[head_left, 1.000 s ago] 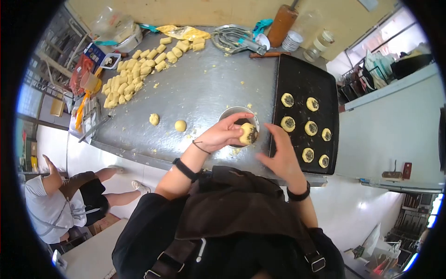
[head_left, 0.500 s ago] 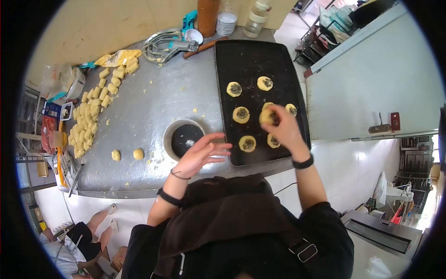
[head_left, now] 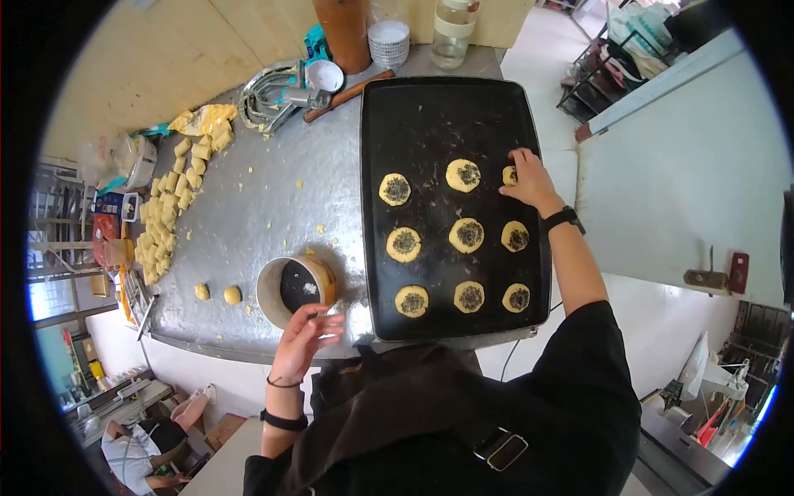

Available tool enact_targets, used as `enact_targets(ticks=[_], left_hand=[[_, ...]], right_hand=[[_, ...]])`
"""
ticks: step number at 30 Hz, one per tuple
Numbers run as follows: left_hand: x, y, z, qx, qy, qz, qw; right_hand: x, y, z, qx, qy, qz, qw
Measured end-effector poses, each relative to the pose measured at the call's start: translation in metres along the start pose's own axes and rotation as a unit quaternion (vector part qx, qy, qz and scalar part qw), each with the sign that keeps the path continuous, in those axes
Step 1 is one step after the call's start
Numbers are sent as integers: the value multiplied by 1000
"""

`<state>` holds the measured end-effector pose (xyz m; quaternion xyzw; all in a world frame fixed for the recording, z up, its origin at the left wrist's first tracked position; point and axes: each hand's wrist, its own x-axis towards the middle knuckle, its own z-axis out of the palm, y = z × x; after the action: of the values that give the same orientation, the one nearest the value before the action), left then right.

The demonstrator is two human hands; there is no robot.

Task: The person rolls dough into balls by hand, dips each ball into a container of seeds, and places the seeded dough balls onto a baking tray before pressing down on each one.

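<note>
My right hand (head_left: 530, 181) is closed around a small yellow dough round (head_left: 509, 176) at the upper right of the black baking tray (head_left: 447, 107). Several flat dough rounds topped with dark seeds, one of them a round (head_left: 466, 236) mid-tray, lie in rows on the tray. My left hand (head_left: 308, 337), fingers apart and empty, hovers by the near rim of a round tin (head_left: 270, 291) with dark contents. Two plain dough balls, one of them a ball (head_left: 232, 295), rest on the metal table left of the tin.
A pile of dough pieces (head_left: 157, 236) covers the table's left side. A metal tool (head_left: 277, 99), a wooden rod (head_left: 351, 95), paper cups (head_left: 389, 43) and a glass jar (head_left: 453, 33) stand along the back. A person (head_left: 141, 450) is at the lower left.
My right hand has moved from the middle of the tray to its upper right with the dough round. My left hand has moved down and left. The whole view has shifted.
</note>
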<state>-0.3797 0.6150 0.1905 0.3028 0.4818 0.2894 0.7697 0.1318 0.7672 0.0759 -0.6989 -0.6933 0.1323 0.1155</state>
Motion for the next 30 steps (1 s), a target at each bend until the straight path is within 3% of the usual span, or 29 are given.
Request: enact_targets(ticks=[4, 9, 12, 15, 16, 19, 22, 23, 30], left_hand=[[1, 1, 14, 3, 35, 0, 999], [7, 5, 27, 20, 49, -14, 999], [12, 9, 33, 24, 42, -7, 999], [15, 10, 33, 26, 39, 2, 999], [13, 10, 32, 27, 42, 4, 999], [5, 7, 22, 15, 49, 16, 999], [-4, 8, 11, 18, 80, 19, 996], [-7, 10, 7, 23, 83, 23, 996], [-20, 18, -19, 6, 117, 60, 991]], right_hand=[[25, -4, 24, 15, 43, -35, 998], [31, -7, 59, -68, 109, -50, 990], [33, -4, 60, -53, 96, -57, 992], [40, 7, 41, 7, 61, -6, 998], [38, 14, 28, -11, 91, -6, 996], [26, 38, 6, -32, 78, 156, 984], [21, 79, 37, 178, -17, 257, 950], [20, 79, 38, 232, -42, 237, 943], [16, 68, 40, 224, 21, 222, 949]])
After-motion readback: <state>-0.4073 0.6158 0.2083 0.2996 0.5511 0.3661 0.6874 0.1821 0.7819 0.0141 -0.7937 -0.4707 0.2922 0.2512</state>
